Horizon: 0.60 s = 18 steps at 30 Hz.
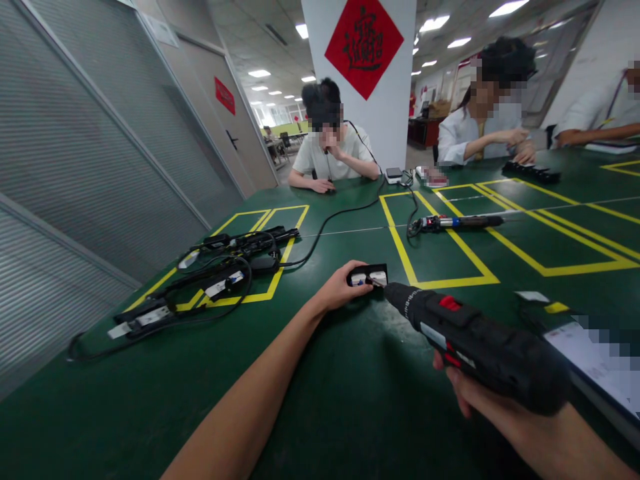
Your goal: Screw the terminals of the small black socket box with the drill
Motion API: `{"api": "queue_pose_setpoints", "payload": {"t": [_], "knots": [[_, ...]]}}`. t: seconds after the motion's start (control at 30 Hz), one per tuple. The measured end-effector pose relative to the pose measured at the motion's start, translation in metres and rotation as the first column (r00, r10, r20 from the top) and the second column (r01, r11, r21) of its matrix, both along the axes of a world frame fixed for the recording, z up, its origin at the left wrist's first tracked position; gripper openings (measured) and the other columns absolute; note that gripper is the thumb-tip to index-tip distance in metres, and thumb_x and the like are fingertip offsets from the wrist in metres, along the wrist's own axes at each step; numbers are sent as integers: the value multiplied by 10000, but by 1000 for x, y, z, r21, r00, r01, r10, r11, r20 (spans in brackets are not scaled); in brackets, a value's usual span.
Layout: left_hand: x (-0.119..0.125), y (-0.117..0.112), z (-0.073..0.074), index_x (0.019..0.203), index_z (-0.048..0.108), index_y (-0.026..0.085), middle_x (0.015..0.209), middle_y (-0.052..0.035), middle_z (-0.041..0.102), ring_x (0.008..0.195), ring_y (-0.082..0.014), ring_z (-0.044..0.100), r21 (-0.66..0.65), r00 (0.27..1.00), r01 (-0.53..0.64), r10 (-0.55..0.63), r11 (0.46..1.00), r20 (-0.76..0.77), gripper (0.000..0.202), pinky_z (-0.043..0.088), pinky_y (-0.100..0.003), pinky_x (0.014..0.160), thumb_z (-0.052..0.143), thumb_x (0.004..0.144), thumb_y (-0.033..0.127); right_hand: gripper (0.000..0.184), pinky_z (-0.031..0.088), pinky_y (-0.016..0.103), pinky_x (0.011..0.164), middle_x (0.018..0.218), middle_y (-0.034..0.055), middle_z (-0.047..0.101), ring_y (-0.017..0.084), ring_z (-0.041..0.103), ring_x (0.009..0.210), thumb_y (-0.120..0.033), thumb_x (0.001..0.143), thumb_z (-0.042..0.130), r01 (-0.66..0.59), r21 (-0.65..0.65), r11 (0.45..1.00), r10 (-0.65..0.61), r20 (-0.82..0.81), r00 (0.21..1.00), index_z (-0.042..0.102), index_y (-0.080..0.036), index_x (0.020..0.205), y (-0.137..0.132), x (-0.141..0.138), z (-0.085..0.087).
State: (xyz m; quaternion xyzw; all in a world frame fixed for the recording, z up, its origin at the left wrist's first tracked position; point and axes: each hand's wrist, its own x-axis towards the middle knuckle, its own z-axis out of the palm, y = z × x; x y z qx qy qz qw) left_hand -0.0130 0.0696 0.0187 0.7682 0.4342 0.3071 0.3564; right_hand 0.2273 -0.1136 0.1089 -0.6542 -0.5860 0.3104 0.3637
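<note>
My left hand (343,288) grips a small black housing with white parts (379,277) inside it, low over the green table. In my right hand (480,393) is a black cordless drill (470,340) with red accents, my fingers wrapped round its handle. The drill points left and away from me. Its thin bit (377,284) reaches the housing's open face beside my left thumb; whether it sits on a screw is too small to tell.
Black cabled assemblies (235,267) lie at left within yellow tape. A slim electric screwdriver (460,223) rests beyond the drill. A tablet-like device (595,353) lies at right. Across the green table (340,387) sit several people, one (333,143) straight ahead.
</note>
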Motion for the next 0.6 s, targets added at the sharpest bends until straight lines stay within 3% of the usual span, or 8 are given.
{"api": "queue_pose_setpoints", "payload": {"t": [0.2, 0.47, 0.6], "knots": [[-1, -1, 1, 1186, 530, 183, 1044, -57, 618, 896, -200, 583, 16, 1000, -8, 9, 1000, -17, 513, 457, -327, 821, 680, 709, 294, 319, 587, 326, 520, 627, 50, 736, 249, 701, 598, -407, 716, 583, -34, -75, 997, 24, -131, 991, 623, -263, 433, 2, -3, 8], [-1, -2, 3, 1187, 529, 193, 1047, -50, 615, 906, -204, 586, -1, 1000, -2, 2, 1000, -20, 505, 459, -325, 827, 664, 706, 269, 236, 576, 342, 533, 513, 19, 668, 239, 659, 531, -429, 648, 632, -12, -96, 995, 13, 7, 1000, 650, -292, 457, 1, 2, 2], [-2, -1, 1, 1185, 529, 191, 1035, -51, 618, 889, -203, 587, 0, 1000, -13, 13, 1000, -20, 519, 461, -324, 809, 669, 693, 274, 310, 579, 344, 518, 533, 28, 683, 233, 662, 526, -426, 682, 593, -22, -85, 996, 19, -39, 999, 615, -276, 411, 2, 0, 6]]}}
